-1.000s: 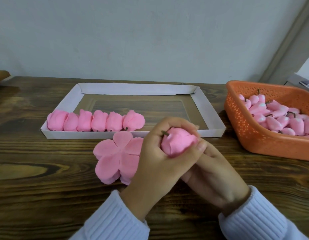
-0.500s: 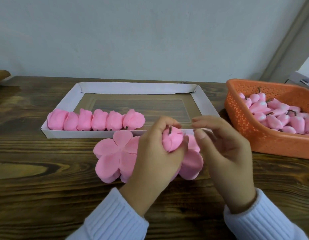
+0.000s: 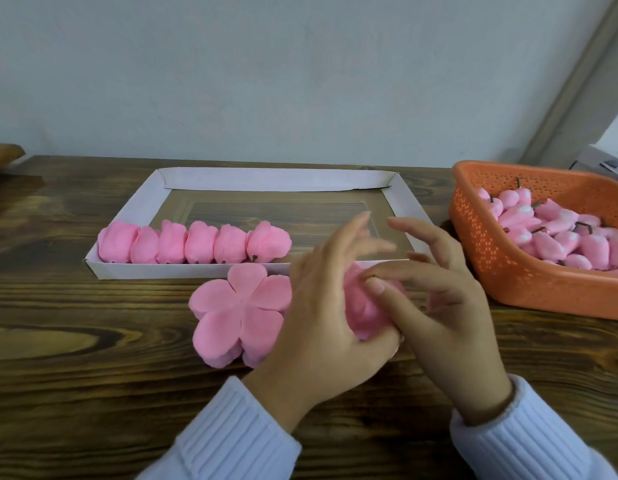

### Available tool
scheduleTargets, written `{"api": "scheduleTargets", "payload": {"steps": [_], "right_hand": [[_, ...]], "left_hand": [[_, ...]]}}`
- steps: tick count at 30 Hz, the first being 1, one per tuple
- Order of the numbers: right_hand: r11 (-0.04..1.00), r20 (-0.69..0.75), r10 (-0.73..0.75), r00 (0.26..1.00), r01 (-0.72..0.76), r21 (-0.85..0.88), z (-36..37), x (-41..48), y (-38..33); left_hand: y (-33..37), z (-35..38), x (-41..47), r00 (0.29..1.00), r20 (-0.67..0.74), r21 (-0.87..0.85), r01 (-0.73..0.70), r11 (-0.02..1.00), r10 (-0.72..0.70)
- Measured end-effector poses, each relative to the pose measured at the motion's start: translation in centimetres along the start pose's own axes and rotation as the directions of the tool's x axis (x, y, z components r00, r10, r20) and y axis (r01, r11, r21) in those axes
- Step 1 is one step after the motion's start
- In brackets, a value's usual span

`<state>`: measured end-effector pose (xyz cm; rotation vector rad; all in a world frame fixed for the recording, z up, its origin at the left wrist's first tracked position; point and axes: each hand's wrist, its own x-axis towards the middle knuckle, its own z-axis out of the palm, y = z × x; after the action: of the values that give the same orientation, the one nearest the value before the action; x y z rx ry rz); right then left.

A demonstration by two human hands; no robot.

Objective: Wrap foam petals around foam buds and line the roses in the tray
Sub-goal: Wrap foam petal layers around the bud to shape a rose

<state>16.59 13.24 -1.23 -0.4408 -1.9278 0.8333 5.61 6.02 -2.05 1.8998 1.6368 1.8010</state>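
The half-wrapped rose (image 3: 361, 308) is held just above the counter (image 3: 92, 341), in front of the tray (image 3: 182, 270), probably so each foam lobe can be folded up against the bud while the other hand stops it springing back. The left hand (image 3: 321, 327) cradles it from the left and below, the palm against the foam and the thumb apparently curled under it. Its fingers (image 3: 349, 233) stand lifted and spread, blurred, touching nothing. The right hand (image 3: 449, 306) comes in from the other side with one digit, likely the thumb (image 3: 401, 277), laid flat across the top of the foam and pressing it down. Its remaining fingers are loosely fanned and hold nothing. The bud inside is hidden by foam and hands. Spare petals (image 3: 238, 313) lie stacked flat just left of the hands, within easy reach. The basket (image 3: 508, 271) of buds (image 3: 557, 237) stands to the right. Six finished roses (image 3: 193, 245) sit side by side against the tray's near wall, filling from the left, so this one would likely go beside the rightmost.
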Motion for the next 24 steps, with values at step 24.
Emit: {"api": "scheduleTargets", "payload": {"steps": [24], "right_hand": [[0.811,0.250,0.260,0.933,-0.352,0.467,0.8,-0.4,-0.4]], "left_hand": [[-0.3,1.2,-0.5,0.947,0.071,-0.255,0.320,0.913,-0.312]]}}
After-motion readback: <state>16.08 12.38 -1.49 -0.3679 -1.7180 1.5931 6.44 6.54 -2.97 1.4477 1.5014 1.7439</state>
